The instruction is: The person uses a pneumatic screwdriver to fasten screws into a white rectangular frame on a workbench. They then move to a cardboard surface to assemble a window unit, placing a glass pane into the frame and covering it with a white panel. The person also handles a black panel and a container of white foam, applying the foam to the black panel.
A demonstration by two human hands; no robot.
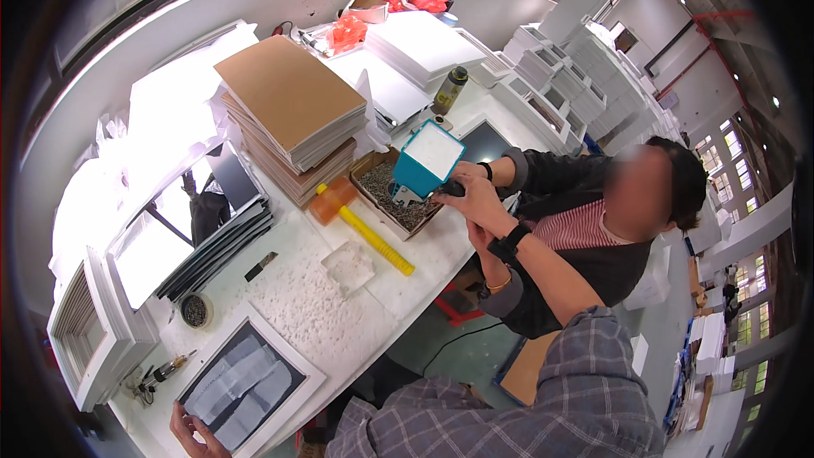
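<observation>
One frame: white picture frame (254, 386) with dark panel, flat at the near tabletop (297, 305) edge.
Left hand: left hand (197, 434) curled on the frame's near corner, fingers gripping its edge.
Right hand: out of sight.
Neighbours: small round dish (195, 311) just beyond the frame; yellow-handled mallet (360, 225) farther up.
Co-worker: holds teal scoop (426, 161) over box of small parts (397, 195).
</observation>
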